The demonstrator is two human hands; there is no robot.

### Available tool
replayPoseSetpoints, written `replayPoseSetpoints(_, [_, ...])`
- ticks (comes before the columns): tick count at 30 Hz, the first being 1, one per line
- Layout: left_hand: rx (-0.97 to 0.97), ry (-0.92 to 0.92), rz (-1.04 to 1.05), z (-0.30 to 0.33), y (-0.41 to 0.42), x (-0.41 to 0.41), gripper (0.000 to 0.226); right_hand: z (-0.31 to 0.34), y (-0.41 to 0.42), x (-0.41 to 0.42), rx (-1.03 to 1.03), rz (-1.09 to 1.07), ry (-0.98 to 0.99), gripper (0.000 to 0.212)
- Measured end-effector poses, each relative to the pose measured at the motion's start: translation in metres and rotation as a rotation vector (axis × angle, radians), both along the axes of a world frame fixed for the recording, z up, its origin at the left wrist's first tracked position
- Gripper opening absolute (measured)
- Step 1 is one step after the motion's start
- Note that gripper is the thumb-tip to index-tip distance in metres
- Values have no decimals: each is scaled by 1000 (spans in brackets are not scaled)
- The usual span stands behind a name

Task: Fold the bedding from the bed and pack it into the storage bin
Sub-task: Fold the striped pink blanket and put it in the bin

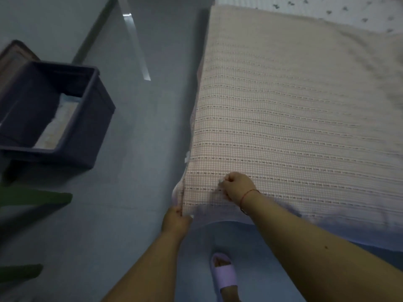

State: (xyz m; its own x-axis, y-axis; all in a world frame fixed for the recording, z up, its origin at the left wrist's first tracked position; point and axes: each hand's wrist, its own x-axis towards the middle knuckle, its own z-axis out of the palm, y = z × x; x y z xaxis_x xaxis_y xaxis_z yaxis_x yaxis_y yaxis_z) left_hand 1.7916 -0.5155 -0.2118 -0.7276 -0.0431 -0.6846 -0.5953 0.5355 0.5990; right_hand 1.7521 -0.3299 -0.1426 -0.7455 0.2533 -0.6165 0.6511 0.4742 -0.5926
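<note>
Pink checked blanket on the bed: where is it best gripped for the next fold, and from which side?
Probably by the near corners. The blanket lies flat with its near-left corner overhanging the bed edge; the left hand already pinches there, the right hand beside it. Come from the foot end.

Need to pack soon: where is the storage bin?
The storage bin sits on the floor at the head view's left, apart from the bed's checked blanket.

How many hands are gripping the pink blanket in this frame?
2. The left hand pinches the pink blanket at its near corner by the bed edge; the right hand is closed on the fabric just further in.
</note>
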Motion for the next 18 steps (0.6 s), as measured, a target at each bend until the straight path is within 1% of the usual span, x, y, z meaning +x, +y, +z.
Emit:
replayPoseSetpoints(2, [25, 3, -4, -8, 1, -1, 22, -4, -5, 1, 4, -10, 5, 28])
replayPoseSetpoints(5, [34, -6, -6, -17, -1, 1, 26, -7, -11, 2, 10, -20, 25, 29])
replayPoseSetpoints(9, [14, 29, -74, -22, -8, 2, 42, -9, -17, 2, 36, -21, 16, 28])
replayPoseSetpoints(12, [-57, 48, -185, -16, -22, 0, 37, -9, -21, 1, 50, -31, 21, 34])
replayPoseSetpoints(15, [-187, 66, -261, -14, -45, -5, 22, -11, -24, 2, 59, -34, 21, 34])
replayPoseSetpoints(16, [-203, 85, -264, -15, -51, -6, 23, -12, -25, 2, 63, -33, 19, 33])
replayPoseSetpoints(18, [-203, 92, -262, -19, -52, -8, 35, -13, -22, 3, 77, -42, 13, 33])
